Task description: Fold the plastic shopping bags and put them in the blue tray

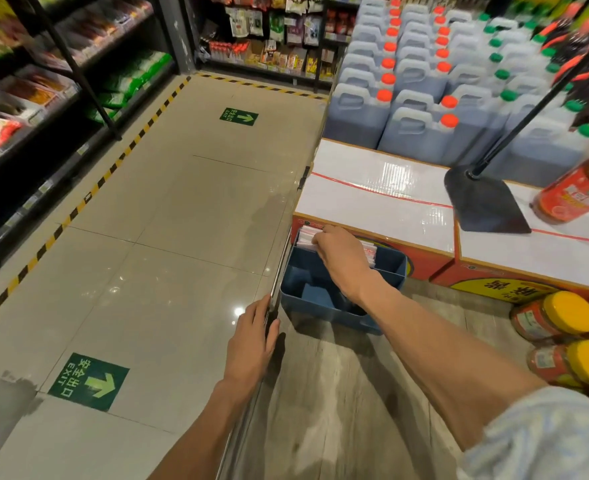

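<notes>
Right hand (341,254): arm extended, fingers curled, pinching folded bags (306,236) at blue tray (324,308) far end. Left hand (253,336): flat, fingers straight, on worktop (338,393) edge, near-left of tray.

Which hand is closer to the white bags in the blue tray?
Right. The right hand is touching the folded plastic bags at the far end of the blue tray. The left hand rests on the counter edge, beside the tray's near corner.

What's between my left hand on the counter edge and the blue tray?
In the head view, only a narrow strip of bare grey counter separates the left hand from the blue tray; nothing lies on it.
</notes>
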